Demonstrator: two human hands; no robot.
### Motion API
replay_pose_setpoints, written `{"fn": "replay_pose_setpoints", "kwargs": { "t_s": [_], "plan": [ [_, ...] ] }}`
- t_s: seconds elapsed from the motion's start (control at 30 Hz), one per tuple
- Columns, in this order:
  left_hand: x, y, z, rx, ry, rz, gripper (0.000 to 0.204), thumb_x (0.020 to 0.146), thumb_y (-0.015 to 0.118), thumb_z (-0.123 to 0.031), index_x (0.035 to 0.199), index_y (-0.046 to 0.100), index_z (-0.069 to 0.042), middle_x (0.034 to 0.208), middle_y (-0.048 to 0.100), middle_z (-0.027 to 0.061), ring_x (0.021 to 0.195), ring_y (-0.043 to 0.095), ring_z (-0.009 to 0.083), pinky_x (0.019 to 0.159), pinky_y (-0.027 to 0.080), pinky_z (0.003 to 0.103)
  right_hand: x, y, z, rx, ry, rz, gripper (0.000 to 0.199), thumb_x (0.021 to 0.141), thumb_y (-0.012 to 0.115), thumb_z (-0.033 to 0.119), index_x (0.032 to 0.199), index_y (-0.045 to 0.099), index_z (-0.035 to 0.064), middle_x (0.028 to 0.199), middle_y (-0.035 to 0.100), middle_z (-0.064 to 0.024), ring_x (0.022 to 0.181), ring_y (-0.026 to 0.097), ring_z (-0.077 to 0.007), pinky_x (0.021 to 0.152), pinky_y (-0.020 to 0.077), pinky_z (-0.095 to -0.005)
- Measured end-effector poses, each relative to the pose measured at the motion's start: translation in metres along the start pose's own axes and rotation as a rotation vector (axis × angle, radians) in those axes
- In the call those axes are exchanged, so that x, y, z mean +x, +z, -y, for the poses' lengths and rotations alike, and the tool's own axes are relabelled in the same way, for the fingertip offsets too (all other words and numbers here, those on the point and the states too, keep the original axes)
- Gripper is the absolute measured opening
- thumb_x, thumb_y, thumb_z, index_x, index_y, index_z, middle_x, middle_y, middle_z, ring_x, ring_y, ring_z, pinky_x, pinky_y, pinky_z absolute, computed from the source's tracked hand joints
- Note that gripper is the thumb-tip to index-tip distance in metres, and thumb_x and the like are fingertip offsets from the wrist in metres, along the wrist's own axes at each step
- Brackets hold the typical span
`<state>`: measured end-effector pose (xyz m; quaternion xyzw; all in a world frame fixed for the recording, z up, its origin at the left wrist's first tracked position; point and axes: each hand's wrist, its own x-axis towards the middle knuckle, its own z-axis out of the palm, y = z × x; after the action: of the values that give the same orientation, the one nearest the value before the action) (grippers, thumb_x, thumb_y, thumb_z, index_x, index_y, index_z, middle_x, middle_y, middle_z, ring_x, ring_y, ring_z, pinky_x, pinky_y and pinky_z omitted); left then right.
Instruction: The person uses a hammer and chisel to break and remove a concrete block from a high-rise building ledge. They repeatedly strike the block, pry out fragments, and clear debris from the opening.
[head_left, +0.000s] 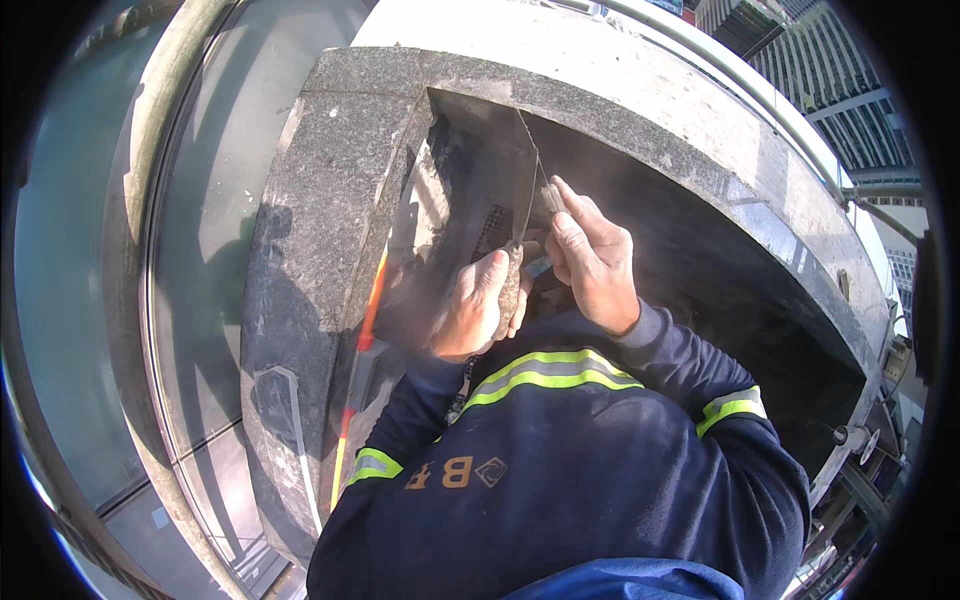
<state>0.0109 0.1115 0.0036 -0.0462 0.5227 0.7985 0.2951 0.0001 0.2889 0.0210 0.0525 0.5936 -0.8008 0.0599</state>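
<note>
The left hand (470, 308) is clamped round the handle of a trowel (525, 195), whose blade points forward, away from that hand. The right hand (598, 262), beside the blade, pinches a small greyish piece (553, 199) of unclear kind. Left of the left hand run an orange-and-yellow strip (372, 300) and grey stone (330, 170).

A thin trowel (526, 195) with a crusted handle (510, 295) points forward from the left hand (472, 305), near a small greyish piece (552, 198) in the right hand (596, 262).
</note>
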Motion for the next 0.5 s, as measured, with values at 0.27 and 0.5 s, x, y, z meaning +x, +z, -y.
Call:
{"fn": "replay_pose_setpoints", "kwargs": {
  "t_s": [0.27,0.5],
  "plan": [
    [-0.002,0.01,0.004,0.147,0.185,-0.515,0.039,0.106,0.045,-0.04,0.109,0.058,-0.004,0.079,0.059,0.0046,0.055,0.056,0.0107,0.044,0.044,0.025,-0.029,-0.052,-0.005,-0.088,-0.236,0.344,0.039,0.103,0.053,0.013,0.139,0.052,-0.0033,0.106,0.059,-0.0051,0.068,0.052,-0.0066,0.057,0.0425,-0.0208],
    [-0.004,0.1,0.059,0.5,0.491,-0.659,0.015,0.101,0.054,-0.01,0.113,0.052,-0.001,0.082,0.057,0.0042,0.058,0.057,0.0101,0.053,0.05,0.026,-0.05,-0.149,0.045,0.056,0.033,0.32,0.034,0.105,0.049,0.017,0.131,0.058,-0.0041,0.093,0.069,-0.0045,0.058,0.054,-0.0058,0.052,0.0441,-0.0208]
  ]
}}
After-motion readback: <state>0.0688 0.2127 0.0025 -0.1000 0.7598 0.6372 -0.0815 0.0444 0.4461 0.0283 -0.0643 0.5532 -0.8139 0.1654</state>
